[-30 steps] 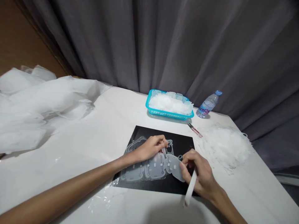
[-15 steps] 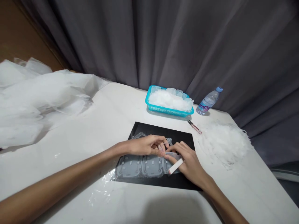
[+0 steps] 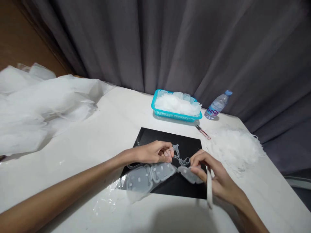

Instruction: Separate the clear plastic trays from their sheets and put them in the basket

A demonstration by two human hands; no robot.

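A translucent plastic sheet of moulded pieces (image 3: 145,176) lies across a black mat (image 3: 184,147) in the middle of the white table. My left hand (image 3: 152,152) is closed on the sheet's upper edge, pinching the thin frame strip. My right hand (image 3: 210,173) pinches one clear piece (image 3: 189,174) at the sheet's right end and has it lifted off the mat. The same hand also holds a slim white knife-like tool (image 3: 209,189), which points down toward me.
A turquoise basket (image 3: 177,114) heaped with clear plastic pieces stands behind the mat. A water bottle (image 3: 217,105) is to its right, a small pink-handled cutter (image 3: 202,132) in front. Loose plastic scraps (image 3: 234,147) lie right; crumpled white bags (image 3: 39,103) fill the left. Grey curtain behind.
My right hand has drawn back to the right and lifted a single piece away from the sheet. The sheet has shifted and tilted on the mat. My left hand stays on its upper edge.
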